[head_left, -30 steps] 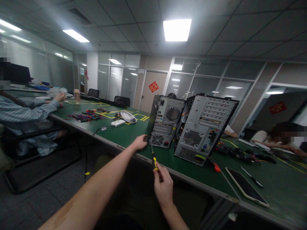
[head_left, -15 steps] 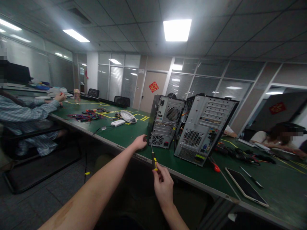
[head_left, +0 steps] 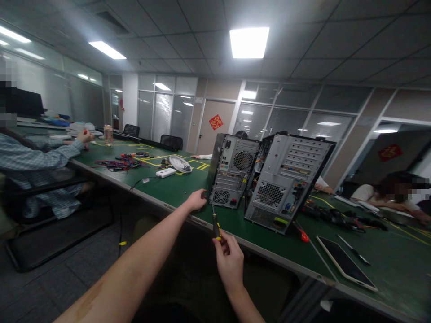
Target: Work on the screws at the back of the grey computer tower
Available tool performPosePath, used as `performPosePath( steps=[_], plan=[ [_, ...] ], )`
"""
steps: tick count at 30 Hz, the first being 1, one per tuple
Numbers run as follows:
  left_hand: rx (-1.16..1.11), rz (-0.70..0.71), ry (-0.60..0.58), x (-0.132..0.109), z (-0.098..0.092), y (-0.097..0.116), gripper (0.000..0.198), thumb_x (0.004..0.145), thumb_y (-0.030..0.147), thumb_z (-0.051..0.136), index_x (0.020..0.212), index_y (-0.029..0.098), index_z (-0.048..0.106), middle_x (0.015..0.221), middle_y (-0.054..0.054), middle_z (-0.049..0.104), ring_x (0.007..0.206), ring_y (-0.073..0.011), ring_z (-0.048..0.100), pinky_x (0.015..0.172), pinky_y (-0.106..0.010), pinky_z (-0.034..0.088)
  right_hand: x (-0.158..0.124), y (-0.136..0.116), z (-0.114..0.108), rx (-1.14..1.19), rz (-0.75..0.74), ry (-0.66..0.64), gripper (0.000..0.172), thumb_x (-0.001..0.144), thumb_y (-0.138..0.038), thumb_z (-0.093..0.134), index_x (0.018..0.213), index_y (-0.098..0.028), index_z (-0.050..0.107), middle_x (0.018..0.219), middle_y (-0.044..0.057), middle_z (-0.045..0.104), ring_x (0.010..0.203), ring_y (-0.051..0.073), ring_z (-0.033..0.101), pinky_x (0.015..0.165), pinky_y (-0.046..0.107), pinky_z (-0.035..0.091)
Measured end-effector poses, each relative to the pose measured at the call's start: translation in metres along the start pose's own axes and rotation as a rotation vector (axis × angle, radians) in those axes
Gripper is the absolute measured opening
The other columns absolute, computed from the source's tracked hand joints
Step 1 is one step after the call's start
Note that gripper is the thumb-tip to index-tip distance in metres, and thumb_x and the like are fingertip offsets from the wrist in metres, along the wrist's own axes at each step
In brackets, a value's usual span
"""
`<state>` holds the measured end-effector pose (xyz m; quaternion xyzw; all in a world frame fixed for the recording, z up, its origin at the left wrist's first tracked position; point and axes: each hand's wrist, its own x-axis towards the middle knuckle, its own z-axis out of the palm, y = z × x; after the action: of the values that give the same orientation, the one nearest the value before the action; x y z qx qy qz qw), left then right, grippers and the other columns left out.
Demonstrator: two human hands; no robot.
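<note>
My right hand is closed on the black and yellow handle of a screwdriver. Its thin shaft points up to the lower left corner of a grey computer case, whose back faces me. At that same corner, my left hand is against the case's left edge with fingers curled; their tips are partly hidden. A fan grille and ports show on this case. Just right of it stands a second, larger computer case, also with its back towards me.
A tablet, a slim metal tool, a red-handled tool and black cables lie on the right. Leftward are a wire bundle, a white fan cover and a white box. Other people sit around the table.
The screwdriver handle has turned a little in my right hand, and its yellow marks sit differently. Another person's hand and sleeve now show behind the left case. My left hand has stayed put.
</note>
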<state>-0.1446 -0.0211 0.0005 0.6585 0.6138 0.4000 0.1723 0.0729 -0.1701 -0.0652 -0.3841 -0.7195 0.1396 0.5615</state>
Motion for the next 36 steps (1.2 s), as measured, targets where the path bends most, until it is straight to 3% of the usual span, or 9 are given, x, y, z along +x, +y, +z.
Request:
performPosePath(
  steps=[3,7,12,16,18,25,31,36],
  plan=[
    [0.012,0.002,0.003,0.0008,0.0005,-0.001,0.06,0.076,0.009,0.062,0.135,0.012,0.059,0.114,-0.011,0.074,0.101,-0.0199,0.07,0.091,-0.025,0.051,-0.0004,0.0038,0.0024,-0.004,0.045,0.011,0.028,0.093,-0.039,0.066,0.112,-0.018,0.071,0.082,0.001,0.062,0.056,0.01,0.048,0.055,0.022,0.044],
    [0.012,0.008,0.001,0.0023,0.0015,-0.0028,0.059,0.076,0.008,0.062,0.135,0.011,0.058,0.114,-0.01,0.074,0.1,-0.0189,0.07,0.09,-0.024,0.051,-0.0008,0.005,0.0019,0.002,0.011,0.008,0.028,0.096,-0.036,0.062,0.116,-0.019,0.07,0.087,0.002,0.064,0.058,0.01,0.05,0.057,0.022,0.045],
    [0.01,0.006,0.001,0.002,0.0015,-0.0022,0.059,0.076,0.008,0.061,0.136,0.01,0.058,0.114,-0.011,0.074,0.099,-0.0188,0.07,0.089,-0.023,0.051,0.0004,0.0,-0.001,-0.015,-0.075,0.013,0.029,0.099,-0.029,0.055,0.123,-0.02,0.069,0.102,0.008,0.064,0.083,0.016,0.062,0.074,0.026,0.051],
    [0.002,0.004,-0.002,0.0009,0.0006,-0.0013,0.059,0.076,0.008,0.061,0.135,0.009,0.058,0.114,-0.011,0.074,0.099,-0.0191,0.07,0.089,-0.024,0.051,0.0019,0.0005,-0.0005,-0.018,-0.009,0.023,0.028,0.095,-0.036,0.062,0.116,-0.018,0.071,0.089,0.004,0.063,0.058,0.01,0.051,0.057,0.022,0.046],
    [-0.002,0.006,0.0,0.0007,0.0002,-0.0013,0.059,0.076,0.008,0.061,0.135,0.009,0.058,0.114,-0.011,0.074,0.1,-0.0195,0.07,0.089,-0.024,0.051,0.0018,0.0019,0.0004,-0.014,0.04,0.027,0.03,0.093,-0.04,0.065,0.111,-0.017,0.071,0.081,0.001,0.062,0.055,0.009,0.048,0.053,0.021,0.043],
    [-0.003,0.021,0.013,0.0017,0.0013,-0.0029,0.058,0.076,0.009,0.062,0.134,0.011,0.059,0.112,-0.011,0.074,0.097,-0.0197,0.07,0.088,-0.025,0.052,0.0003,0.0021,0.0025,0.066,0.109,0.013,0.039,0.093,-0.042,0.062,0.119,-0.015,0.07,0.072,0.001,0.065,0.052,0.011,0.055,0.05,0.02,0.046],
    [-0.004,0.015,0.007,0.0025,0.0017,-0.0029,0.059,0.076,0.008,0.061,0.135,0.01,0.059,0.114,-0.011,0.074,0.098,-0.0191,0.071,0.088,-0.024,0.052,0.0005,0.0,0.0015,0.126,0.085,-0.024,0.039,0.095,-0.036,0.059,0.128,-0.017,0.067,0.087,0.005,0.073,0.061,0.015,0.07,0.064,0.026,0.057],
    [0.007,0.006,-0.002,0.0006,0.0002,0.0008,0.06,0.076,0.007,0.061,0.136,0.009,0.058,0.114,-0.012,0.074,0.099,-0.019,0.07,0.09,-0.024,0.051,-0.0006,-0.0031,0.0003,0.083,0.03,-0.049,0.038,0.099,-0.033,0.054,0.13,-0.016,0.066,0.088,0.006,0.075,0.064,0.015,0.07,0.072,0.028,0.058]
  ],
)
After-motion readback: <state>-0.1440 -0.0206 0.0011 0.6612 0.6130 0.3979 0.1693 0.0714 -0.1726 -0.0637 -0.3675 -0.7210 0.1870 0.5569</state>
